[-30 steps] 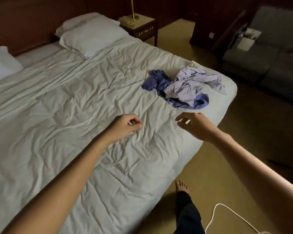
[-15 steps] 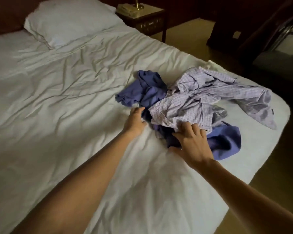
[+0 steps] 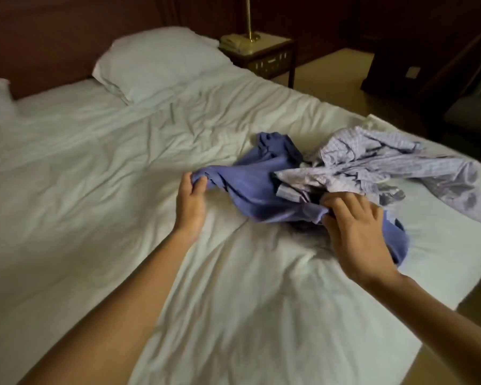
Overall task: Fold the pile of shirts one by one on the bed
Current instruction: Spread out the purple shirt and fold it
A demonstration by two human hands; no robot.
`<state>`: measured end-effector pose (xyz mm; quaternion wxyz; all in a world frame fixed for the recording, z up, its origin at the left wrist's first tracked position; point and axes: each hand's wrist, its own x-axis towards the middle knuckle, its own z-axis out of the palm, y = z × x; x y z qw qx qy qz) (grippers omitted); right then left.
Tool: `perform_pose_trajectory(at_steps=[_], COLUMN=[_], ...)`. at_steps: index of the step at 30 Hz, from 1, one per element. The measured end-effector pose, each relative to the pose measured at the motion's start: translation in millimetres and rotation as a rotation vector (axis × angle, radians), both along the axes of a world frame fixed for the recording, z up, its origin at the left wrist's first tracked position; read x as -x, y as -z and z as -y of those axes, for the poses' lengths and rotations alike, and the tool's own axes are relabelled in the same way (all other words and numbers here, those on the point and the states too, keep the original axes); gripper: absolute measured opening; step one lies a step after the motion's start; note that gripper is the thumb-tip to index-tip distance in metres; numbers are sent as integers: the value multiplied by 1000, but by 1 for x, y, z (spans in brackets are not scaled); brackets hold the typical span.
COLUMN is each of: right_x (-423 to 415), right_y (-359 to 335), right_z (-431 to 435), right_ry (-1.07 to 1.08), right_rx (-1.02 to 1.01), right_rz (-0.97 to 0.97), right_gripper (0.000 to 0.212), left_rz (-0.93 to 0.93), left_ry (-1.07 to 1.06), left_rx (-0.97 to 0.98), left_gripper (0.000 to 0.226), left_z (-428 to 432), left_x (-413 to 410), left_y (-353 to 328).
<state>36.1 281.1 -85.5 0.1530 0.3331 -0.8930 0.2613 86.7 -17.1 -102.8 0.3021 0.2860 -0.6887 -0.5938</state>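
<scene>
A crumpled blue shirt (image 3: 250, 187) lies on the white bed (image 3: 95, 190), stretched between my two hands. My left hand (image 3: 190, 198) pinches a bunched end of it at the left. My right hand (image 3: 356, 226) grips its other end at the right, with part of the blue cloth hidden under that hand. A pale checked shirt (image 3: 378, 168) lies rumpled on the pile's right side, partly over the blue one.
Two white pillows (image 3: 156, 62) lie at the dark headboard. A nightstand (image 3: 264, 55) with a brass lamp stem and a phone stands beyond the bed. The bed's right corner (image 3: 456, 287) drops to the carpeted floor. Dark furniture stands at the far right.
My hands reached the pile and took hold of the blue shirt. My left hand has drawn one end out to the left, spreading it from under the checked shirt.
</scene>
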Motion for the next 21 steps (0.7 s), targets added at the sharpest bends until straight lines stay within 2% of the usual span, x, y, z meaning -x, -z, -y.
perform_pose_trajectory(at_steps=[3, 8, 14, 18, 19, 21], right_x=[-37, -120, -250, -334, -351, -377], right_y=[-54, -147, -277, -353, -366, -380], right_z=[36, 111, 205, 258, 269, 287], right_ry=[-46, -147, -481, -645, -663, -689], right_rx=[158, 232, 274, 216, 218, 260], right_rz=[246, 161, 68, -6, -21, -31], right_gripper=[16, 23, 31, 45, 46, 44], left_rz=[-149, -308, -525, -591, -603, -597], left_ry=[-93, -238, -555, -719, -763, -854], left_rx=[-179, -197, -117, -52, 9, 252], left_gripper=[16, 24, 22, 20, 20, 16], left_z=[41, 96, 158, 183, 187, 188], left_x=[-85, -242, -442, -557, -581, -623], left_y=[-61, -164, -309, -389, -401, -419])
